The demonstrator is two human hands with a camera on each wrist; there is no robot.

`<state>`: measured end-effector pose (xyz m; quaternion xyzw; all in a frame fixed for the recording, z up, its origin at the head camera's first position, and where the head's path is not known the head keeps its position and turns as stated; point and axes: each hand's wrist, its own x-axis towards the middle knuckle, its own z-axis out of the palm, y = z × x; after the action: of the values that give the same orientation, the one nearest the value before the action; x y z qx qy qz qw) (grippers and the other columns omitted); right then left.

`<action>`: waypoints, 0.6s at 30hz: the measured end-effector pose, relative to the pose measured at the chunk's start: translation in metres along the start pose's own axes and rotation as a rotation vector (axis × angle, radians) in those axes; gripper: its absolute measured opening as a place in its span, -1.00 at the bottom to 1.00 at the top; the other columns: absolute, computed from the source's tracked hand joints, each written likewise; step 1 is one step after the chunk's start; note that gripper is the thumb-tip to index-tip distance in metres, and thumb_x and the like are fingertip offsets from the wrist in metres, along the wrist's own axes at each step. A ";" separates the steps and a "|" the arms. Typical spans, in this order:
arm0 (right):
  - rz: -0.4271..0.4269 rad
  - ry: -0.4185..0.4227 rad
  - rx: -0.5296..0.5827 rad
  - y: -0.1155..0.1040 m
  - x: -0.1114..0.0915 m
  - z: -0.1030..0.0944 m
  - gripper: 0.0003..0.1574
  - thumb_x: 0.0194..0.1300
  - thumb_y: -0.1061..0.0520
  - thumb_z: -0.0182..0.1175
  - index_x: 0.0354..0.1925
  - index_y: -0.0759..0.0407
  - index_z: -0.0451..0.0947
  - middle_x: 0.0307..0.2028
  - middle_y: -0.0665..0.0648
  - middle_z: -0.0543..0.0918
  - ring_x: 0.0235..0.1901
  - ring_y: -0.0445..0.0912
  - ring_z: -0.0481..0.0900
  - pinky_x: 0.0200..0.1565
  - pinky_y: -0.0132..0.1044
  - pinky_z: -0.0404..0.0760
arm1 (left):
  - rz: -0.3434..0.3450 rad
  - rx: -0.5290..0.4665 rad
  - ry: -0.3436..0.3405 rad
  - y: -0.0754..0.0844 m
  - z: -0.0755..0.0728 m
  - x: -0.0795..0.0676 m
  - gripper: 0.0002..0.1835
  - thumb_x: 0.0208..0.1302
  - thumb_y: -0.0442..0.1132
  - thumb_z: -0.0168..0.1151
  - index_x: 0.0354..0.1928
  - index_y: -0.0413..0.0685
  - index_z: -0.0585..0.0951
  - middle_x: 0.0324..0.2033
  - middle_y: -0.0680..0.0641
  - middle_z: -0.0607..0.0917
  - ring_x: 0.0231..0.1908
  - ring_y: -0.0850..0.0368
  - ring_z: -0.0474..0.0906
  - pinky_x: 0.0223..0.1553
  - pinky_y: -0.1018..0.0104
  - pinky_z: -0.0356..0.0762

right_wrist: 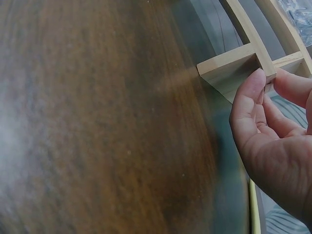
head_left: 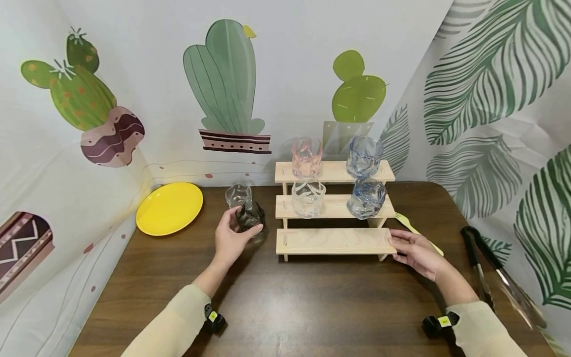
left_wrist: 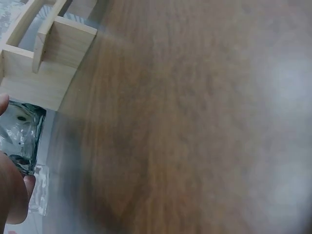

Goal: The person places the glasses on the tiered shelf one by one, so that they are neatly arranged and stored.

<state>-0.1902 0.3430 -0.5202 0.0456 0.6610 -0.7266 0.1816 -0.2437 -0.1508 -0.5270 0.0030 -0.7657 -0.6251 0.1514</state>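
Note:
My left hand grips a dark grey glass to the left of the wooden three-step rack. In the left wrist view the same dark glass sits between the thumb and fingers at the left edge. A clear glass stands just behind it. My right hand pinches the right end of the rack's lowest board. In the right wrist view, thumb and finger close on the corner of that board. The middle step holds a clear glass and a blue glass.
On the top step stand a pink glass and a blue glass. A yellow plate lies at the back left. A pale yellow fork is right of the rack, with black-handled tongs beyond it.

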 end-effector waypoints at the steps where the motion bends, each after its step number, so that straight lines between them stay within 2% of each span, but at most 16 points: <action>1: 0.000 -0.002 0.001 -0.001 0.000 0.000 -0.34 0.57 0.22 0.14 0.47 0.42 0.18 -0.01 0.01 0.65 -0.11 -0.14 0.64 -0.17 -0.31 0.69 | -0.002 -0.018 0.000 0.002 -0.001 -0.001 -0.21 -0.08 -0.36 0.72 0.25 -0.20 0.54 0.05 -0.36 0.65 0.08 -0.26 0.57 0.12 -0.18 0.55; 3: 0.000 -0.005 0.004 -0.003 -0.001 0.001 -0.31 0.58 0.23 0.14 0.48 0.45 0.13 -0.02 0.01 0.65 -0.11 -0.14 0.64 -0.17 -0.31 0.69 | 0.000 -0.024 0.000 0.006 -0.005 -0.004 -0.21 -0.09 -0.37 0.72 0.25 -0.20 0.55 0.05 -0.36 0.66 0.07 -0.27 0.58 0.11 -0.19 0.55; 4: 0.001 -0.008 0.006 -0.003 -0.001 0.002 -0.29 0.58 0.23 0.13 0.49 0.47 0.11 -0.02 0.01 0.65 -0.12 -0.14 0.64 -0.18 -0.31 0.69 | 0.002 -0.021 -0.001 0.003 -0.007 -0.004 -0.20 -0.10 -0.34 0.74 0.25 -0.15 0.55 0.05 -0.32 0.67 0.07 -0.21 0.59 0.10 -0.15 0.57; 6: 0.000 -0.011 0.012 -0.004 -0.001 0.002 -0.29 0.58 0.23 0.12 0.49 0.48 0.10 -0.02 0.01 0.65 -0.12 -0.14 0.64 -0.18 -0.31 0.69 | 0.025 -0.024 -0.007 0.007 -0.011 -0.008 -0.19 -0.12 -0.30 0.76 0.24 -0.11 0.57 0.03 -0.28 0.69 0.05 -0.19 0.61 0.07 -0.07 0.61; 10: 0.000 -0.012 0.017 -0.003 -0.001 0.001 -0.31 0.58 0.24 0.12 0.48 0.46 0.11 -0.03 0.01 0.65 -0.12 -0.14 0.64 -0.18 -0.31 0.69 | 0.060 0.024 -0.022 0.017 -0.016 -0.017 -0.19 -0.15 -0.23 0.78 0.22 -0.05 0.59 -0.04 -0.19 0.70 -0.04 -0.07 0.63 -0.06 0.27 0.64; 12: -0.001 -0.012 0.018 -0.003 -0.001 0.001 -0.33 0.58 0.24 0.12 0.48 0.45 0.13 -0.03 0.01 0.65 -0.12 -0.14 0.64 -0.19 -0.31 0.69 | 0.083 0.040 -0.032 0.021 -0.017 -0.022 -0.19 -0.16 -0.20 0.79 0.21 -0.02 0.59 -0.05 -0.15 0.70 -0.06 -0.05 0.64 -0.10 0.36 0.63; 18: 0.002 -0.009 0.014 -0.003 -0.001 0.003 -0.30 0.58 0.24 0.12 0.49 0.47 0.10 -0.02 0.01 0.65 -0.12 -0.14 0.63 -0.18 -0.30 0.69 | 0.139 0.030 -0.088 0.037 -0.011 -0.036 -0.19 -0.18 -0.17 0.80 0.20 0.02 0.61 -0.03 -0.08 0.70 -0.05 0.00 0.65 -0.09 0.31 0.68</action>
<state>-0.1898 0.3408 -0.5170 0.0443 0.6551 -0.7312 0.1850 -0.2001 -0.1464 -0.4981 -0.0752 -0.7794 -0.6010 0.1605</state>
